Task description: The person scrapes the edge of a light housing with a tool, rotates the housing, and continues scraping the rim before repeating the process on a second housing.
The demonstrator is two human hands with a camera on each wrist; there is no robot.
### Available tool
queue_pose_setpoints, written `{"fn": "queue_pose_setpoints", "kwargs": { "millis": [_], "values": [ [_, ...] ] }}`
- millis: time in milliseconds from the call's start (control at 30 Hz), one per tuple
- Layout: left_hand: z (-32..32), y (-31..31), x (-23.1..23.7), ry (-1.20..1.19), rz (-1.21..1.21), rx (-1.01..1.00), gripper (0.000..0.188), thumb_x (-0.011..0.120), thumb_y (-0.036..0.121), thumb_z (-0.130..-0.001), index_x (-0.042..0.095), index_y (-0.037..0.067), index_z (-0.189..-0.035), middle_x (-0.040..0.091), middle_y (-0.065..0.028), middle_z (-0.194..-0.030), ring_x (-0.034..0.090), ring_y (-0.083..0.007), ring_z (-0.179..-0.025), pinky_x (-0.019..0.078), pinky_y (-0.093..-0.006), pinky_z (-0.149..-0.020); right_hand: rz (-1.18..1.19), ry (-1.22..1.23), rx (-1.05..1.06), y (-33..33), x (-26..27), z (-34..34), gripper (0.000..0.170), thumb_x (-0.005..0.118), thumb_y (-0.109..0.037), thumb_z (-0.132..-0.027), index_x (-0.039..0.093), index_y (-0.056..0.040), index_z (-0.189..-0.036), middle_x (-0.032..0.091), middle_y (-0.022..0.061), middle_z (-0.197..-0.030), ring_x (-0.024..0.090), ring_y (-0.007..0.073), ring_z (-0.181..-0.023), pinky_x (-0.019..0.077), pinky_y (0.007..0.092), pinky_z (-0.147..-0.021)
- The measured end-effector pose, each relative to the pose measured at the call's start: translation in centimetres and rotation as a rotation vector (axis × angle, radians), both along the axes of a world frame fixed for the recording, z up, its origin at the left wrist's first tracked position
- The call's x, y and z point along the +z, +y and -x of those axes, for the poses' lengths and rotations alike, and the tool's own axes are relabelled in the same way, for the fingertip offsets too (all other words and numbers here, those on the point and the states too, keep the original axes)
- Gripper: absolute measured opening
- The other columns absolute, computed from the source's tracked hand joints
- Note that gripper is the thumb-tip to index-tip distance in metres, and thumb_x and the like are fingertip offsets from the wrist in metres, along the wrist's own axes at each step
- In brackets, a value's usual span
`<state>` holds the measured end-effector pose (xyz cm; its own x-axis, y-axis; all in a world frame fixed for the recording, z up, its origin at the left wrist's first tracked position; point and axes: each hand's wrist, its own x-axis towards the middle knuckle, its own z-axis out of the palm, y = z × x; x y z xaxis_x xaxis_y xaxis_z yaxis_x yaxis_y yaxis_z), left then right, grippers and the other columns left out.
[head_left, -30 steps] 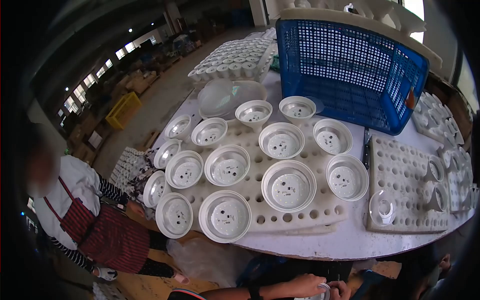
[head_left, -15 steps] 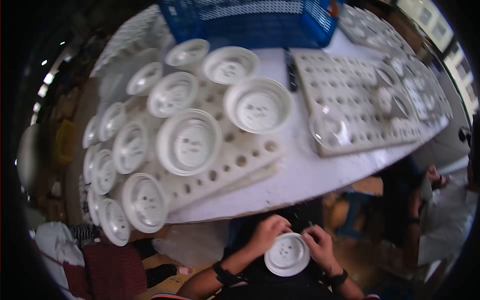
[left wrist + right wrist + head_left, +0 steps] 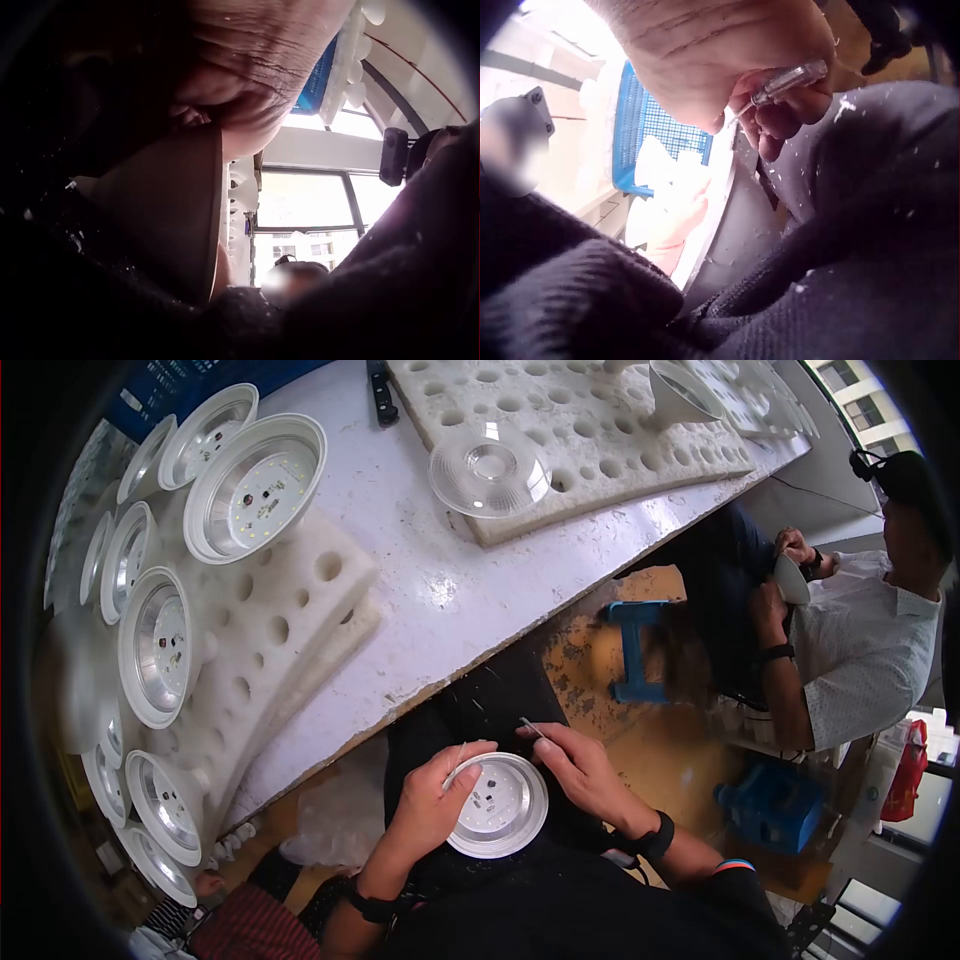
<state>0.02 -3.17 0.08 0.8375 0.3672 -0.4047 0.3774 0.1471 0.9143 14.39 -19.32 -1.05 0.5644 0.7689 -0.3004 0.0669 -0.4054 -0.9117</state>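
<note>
In the head view a white LED lamp cup [image 3: 497, 806], its round board dotted with small parts, sits face up over the person's lap. My left hand [image 3: 430, 800] grips its rim, thumb over the edge. A thin pale sliver shows by that thumb; I cannot tell what it is. In the left wrist view the cup's outer wall [image 3: 165, 210] stands dark under the palm. My right hand [image 3: 590, 775], just right of the cup, holds a small screwdriver [image 3: 791, 81] with a clear handle, its thin shaft showing in the right wrist view.
On the table [image 3: 420, 600], more lamp cups [image 3: 255, 490] stand in a holed foam block [image 3: 310, 600]. A second foam block [image 3: 590, 435] carries a clear lens [image 3: 490, 472]. A black-handled knife [image 3: 381, 395] lies between. Another person [image 3: 860, 630] sits right, near a blue stool [image 3: 640, 650].
The head view has swung down and right, bringing the lap and the seated person further in. The right hand has moved off the cup's rim, and the screwdriver now shows. The left hand stays on the cup.
</note>
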Motion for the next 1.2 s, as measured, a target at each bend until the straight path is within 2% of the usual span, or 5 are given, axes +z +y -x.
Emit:
{"fn": "queue_pose_setpoints", "kwargs": {
  "millis": [133,333,667,1033,1200],
  "values": [
    [-0.3,-0.1,0.6,0.021,-0.15,-0.057,0.023,0.056,0.007,-0.094,0.063,0.001,-0.115,0.068,-0.0167,-0.106,0.068,-0.0263,-0.097,0.0517,-0.0326,-0.084,0.027,-0.321,0.217,-1.5,3.0,-0.5,0.036,0.065,-0.006,-0.087,0.064,-0.0121,-0.122,0.054,0.009,-0.073,0.059,0.027,-0.066,0.0499,0.0354,-0.058],
    [-1.0,-0.6,1.4,-0.003,-0.277,-0.067,0.022,0.056,0.005,-0.093,0.065,-0.003,-0.111,0.07,-0.0158,-0.102,0.069,-0.0234,-0.093,0.0524,-0.032,-0.082,0.058,-0.705,0.403,-1.7,3.8,-1.6,0.042,0.07,-0.007,-0.077,0.067,-0.0149,-0.118,0.053,0.0025,-0.068,0.059,0.0192,-0.062,0.0468,0.0334,-0.051],
    [-1.5,-1.2,0.5,0.035,-0.357,-0.144,0.021,0.057,0.003,-0.09,0.065,-0.001,-0.109,0.07,-0.0198,-0.097,0.07,-0.0313,-0.089,0.0542,-0.0342,-0.076,0.173,-0.787,0.652,0.7,6.1,-3.0,0.032,0.064,-0.012,-0.077,0.067,-0.0088,-0.109,0.058,0.0017,-0.076,0.062,0.0184,-0.068,0.0494,0.0316,-0.054],
    [-2.0,-0.2,0.0,0.068,-0.277,-0.188,0.021,0.058,0.004,-0.089,0.065,0.001,-0.108,0.068,-0.0214,-0.095,0.067,-0.0382,-0.089,0.055,-0.0411,-0.073,-0.042,-0.779,0.733,2.4,3.6,-4.1,0.035,0.067,-0.012,-0.077,0.067,-0.01,-0.111,0.055,0.0009,-0.073,0.059,0.0174,-0.065,0.0482,0.0315,-0.054],
    [-2.1,-0.2,-0.2,0.073,-0.196,-0.165,0.021,0.06,0.007,-0.09,0.067,-0.001,-0.109,0.071,-0.0174,-0.094,0.072,-0.0254,-0.086,0.054,-0.0319,-0.075,0.004,-0.802,0.734,1.1,4.4,-4.9,0.032,0.067,-0.012,-0.077,0.068,-0.0105,-0.109,0.055,0.0009,-0.071,0.059,0.0173,-0.064,0.0481,0.0315,-0.053]
  ]
}}
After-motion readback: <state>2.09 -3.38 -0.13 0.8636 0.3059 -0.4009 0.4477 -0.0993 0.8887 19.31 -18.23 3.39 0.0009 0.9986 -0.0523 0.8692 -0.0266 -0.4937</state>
